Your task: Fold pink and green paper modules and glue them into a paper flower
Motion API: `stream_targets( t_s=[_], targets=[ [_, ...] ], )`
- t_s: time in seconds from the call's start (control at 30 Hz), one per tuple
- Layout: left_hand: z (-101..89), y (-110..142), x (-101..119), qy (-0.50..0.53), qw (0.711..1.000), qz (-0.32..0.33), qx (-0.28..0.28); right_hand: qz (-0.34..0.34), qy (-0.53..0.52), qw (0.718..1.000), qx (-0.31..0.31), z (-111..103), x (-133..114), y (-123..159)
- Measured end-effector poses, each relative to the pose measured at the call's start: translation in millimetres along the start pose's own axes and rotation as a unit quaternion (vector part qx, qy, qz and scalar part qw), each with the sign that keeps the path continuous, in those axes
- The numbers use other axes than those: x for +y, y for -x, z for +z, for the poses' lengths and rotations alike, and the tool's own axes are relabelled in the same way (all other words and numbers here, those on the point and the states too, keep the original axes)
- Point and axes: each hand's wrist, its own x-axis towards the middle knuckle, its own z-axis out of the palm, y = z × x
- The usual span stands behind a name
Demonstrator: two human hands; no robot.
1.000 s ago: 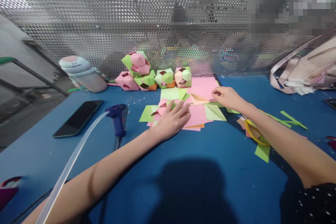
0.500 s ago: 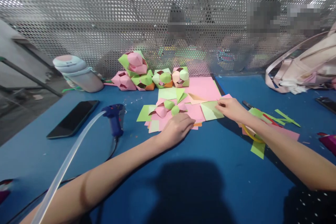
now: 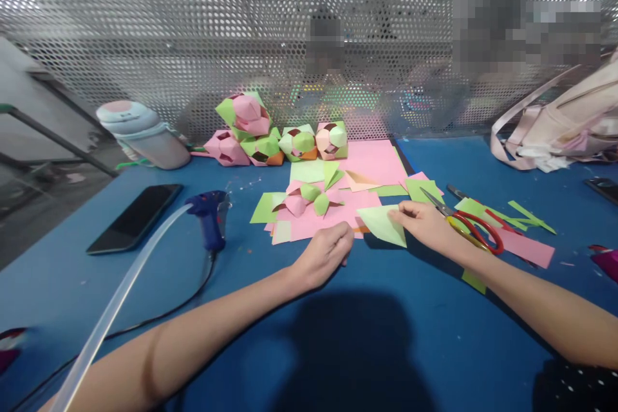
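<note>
Between the thumb and fingers of my right hand (image 3: pixel 427 225) is a pale green paper sheet (image 3: pixel 383 225), its near edge raised off the table. My left hand (image 3: pixel 326 254) is curled closed over the blue table, just in front of the paper stack, with no object visible in it. Pink sheets (image 3: pixel 350 212) lie behind both hands. On them rest folded pink and green paper pieces (image 3: pixel 311 196) and a folded peach piece (image 3: pixel 360 181). Beside my right wrist are scissors with red and yellow handles (image 3: pixel 476 232).
Several folded paper balls (image 3: pixel 265 145) line the back by the perforated metal screen (image 3: pixel 193 45). At left are a hot glue gun (image 3: pixel 211 222) with a glue stick, a phone (image 3: pixel 136 217) and a bottle (image 3: pixel 145 135). Green paper strips (image 3: pixel 533 217) and a pale bag (image 3: pixel 555 122) are at right.
My right hand has taken hold of the pale green sheet and brought it toward me off the stack. My left hand has drawn back from the folded pieces, its fingers curling closed.
</note>
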Motion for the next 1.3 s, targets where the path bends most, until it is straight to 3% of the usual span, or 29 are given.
stream_targets(
  t_s=[0.13, 0.27, 0.4, 0.6, 0.8, 0.93, 1.03, 1.17, 1.3],
  targets=[
    [8.0, 1.9, -4.8, -0.048, 0.994, 0.096, -0.010, 0.005, 0.001, 1.000, 0.024, -5.3, 9.8, -10.8],
    [14.2, 2.4, -8.5, -0.072, 0.976, 0.205, -0.008, 0.022, 0.023, 0.993, 0.112, -21.9, 24.6, -25.3],
    [12.4, 3.0, -9.7, -0.082, 0.968, 0.235, -0.037, 0.034, 0.026, 0.987, 0.154, -34.0, 40.7, -32.1],
    [5.4, 5.6, -7.5, -0.114, 0.956, 0.261, -0.069, 0.035, 0.070, 0.985, 0.155, -37.2, 52.6, -35.1],
    [4.2, 8.6, -6.7, -0.202, 0.913, 0.353, -0.043, -0.094, 0.145, 0.958, 0.229, -34.4, 47.6, -37.1],
    [6.9, 9.1, -6.9, -0.259, 0.866, 0.428, -0.005, -0.202, 0.189, 0.937, 0.214, -25.2, 34.5, -28.4],
    [8.5, 8.6, -5.7, -0.277, 0.849, 0.451, -0.005, -0.271, 0.222, 0.921, 0.171, -12.4, 30.0, -21.3],
    [9.2, 7.5, -6.6, -0.275, 0.854, 0.442, -0.022, -0.308, 0.291, 0.900, 0.104, -5.8, 27.2, -18.1],
    [8.7, 6.8, -15.3, -0.236, 0.884, 0.399, -0.054, -0.260, 0.302, 0.906, 0.141, -39.5, 13.8, -18.0]
  ],
)
